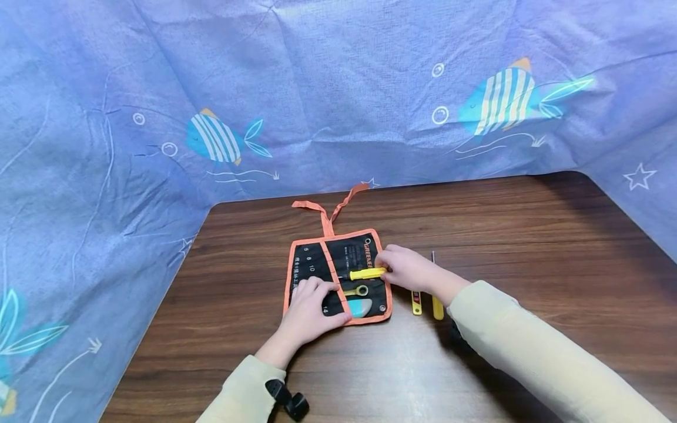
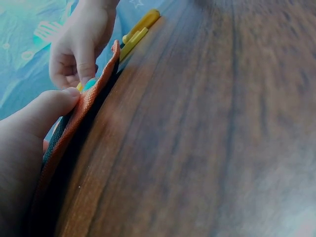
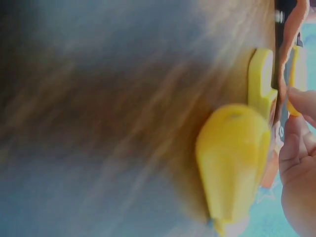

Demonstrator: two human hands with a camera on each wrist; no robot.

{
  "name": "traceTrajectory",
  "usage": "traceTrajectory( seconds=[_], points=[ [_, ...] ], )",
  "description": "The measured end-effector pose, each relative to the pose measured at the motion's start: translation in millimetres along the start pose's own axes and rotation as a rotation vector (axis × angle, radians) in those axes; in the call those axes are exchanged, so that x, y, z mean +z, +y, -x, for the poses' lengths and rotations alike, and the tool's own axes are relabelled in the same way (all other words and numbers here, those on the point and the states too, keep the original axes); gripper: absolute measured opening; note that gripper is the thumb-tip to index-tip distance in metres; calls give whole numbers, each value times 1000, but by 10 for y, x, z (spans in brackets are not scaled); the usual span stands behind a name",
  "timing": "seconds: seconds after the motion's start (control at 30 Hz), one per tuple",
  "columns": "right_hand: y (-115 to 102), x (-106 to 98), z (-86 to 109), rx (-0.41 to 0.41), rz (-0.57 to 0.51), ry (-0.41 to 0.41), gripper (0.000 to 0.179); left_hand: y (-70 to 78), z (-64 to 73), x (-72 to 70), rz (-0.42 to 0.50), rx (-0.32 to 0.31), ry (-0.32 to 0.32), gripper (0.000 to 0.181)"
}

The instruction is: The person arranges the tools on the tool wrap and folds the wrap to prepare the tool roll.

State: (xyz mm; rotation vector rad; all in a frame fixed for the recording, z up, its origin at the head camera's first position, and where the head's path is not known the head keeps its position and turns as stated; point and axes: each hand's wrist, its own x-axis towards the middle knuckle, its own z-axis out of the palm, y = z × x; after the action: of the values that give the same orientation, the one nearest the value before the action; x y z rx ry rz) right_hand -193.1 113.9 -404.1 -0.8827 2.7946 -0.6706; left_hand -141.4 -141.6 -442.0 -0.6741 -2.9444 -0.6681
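Note:
A black tool pouch [image 1: 365, 249] with orange trim lies flat on the table. My left hand [image 1: 312, 311] rests on its pocket panel, thumb and fingertips at the orange pocket edge. My right hand [image 1: 404, 267] pinches the end of a yellow-handled screwdriver [image 1: 368, 274], which lies across the pouch with its dark shaft at the pocket edge. Below it, a ring wrench [image 1: 361, 291] and a teal-and-grey tool [image 1: 359, 308] stick out of the pockets. In the right wrist view, the right fingers [image 3: 298, 103] hold the yellow handle's end.
Right of the pouch lie a flat yellow tool [image 1: 416, 304] and another yellow-handled screwdriver [image 1: 437, 306], partly under the right forearm. Orange ties [image 1: 328, 223] spread from the pouch's far edge. A blue fish-print cloth [image 1: 338, 88] hangs behind the wooden table [image 1: 502, 235].

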Motion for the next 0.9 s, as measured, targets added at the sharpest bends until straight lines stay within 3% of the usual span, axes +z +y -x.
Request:
traceTrajectory(
  seconds=[0.33,0.53,0.9],
  points=[
    [-31,76,-70,4,-25,24,10,5,-20,25,18,-15,-4,65],
    [-10,107,-71,-21,-19,38,10,19,-62,27,25,-104,7,61],
    [-20,119,-101,-6,-18,20,11,35,-185,-10,-16,-169,-85,58]
  ],
)
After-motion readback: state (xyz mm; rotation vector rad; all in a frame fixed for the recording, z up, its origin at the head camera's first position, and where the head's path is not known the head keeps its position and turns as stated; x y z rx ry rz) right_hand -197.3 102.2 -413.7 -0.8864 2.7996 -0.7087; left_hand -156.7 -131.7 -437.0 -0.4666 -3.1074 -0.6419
